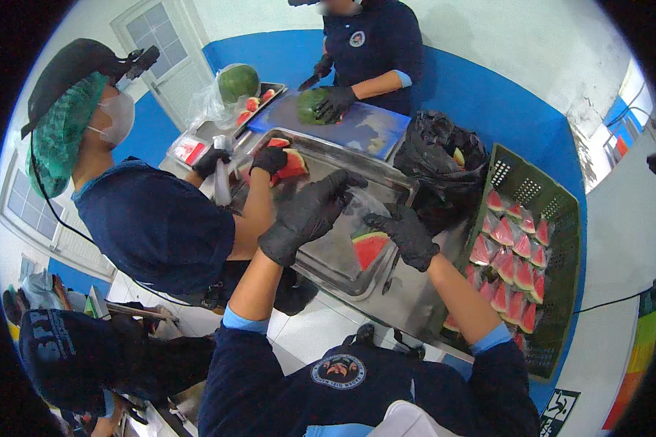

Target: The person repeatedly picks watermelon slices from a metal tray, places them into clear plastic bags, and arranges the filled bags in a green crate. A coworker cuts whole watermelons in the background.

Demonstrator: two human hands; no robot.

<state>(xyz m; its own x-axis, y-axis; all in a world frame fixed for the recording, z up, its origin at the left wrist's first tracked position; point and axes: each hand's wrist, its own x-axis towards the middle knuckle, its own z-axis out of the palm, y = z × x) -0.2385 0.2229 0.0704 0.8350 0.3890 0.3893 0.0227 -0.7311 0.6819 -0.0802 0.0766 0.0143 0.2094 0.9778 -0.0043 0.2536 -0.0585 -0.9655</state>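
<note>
Both hands wear black gloves. My left hand [306, 211] is closed, pinching a clear plastic bag [364, 207] near its top, above a steel tray [321, 280]. My right hand [404, 237] has its fingertips on the right side of the same bag. A watermelon slice [369, 247] with red flesh and green rind shows low between my hands; whether it is fully inside the bag is hard to tell. More cut watermelon [291, 164] lies at the tray's far left end, beside a co-worker's gloved hand [270, 159].
A co-worker [146, 226] stands at left, another [372, 44] cuts a melon [310, 105] on a blue board [372, 138] opposite, a third [102, 357] is lower left. A black bag [437, 175] and green crate [561, 240] of bagged slices are at right; a whole watermelon [237, 81] sits behind.
</note>
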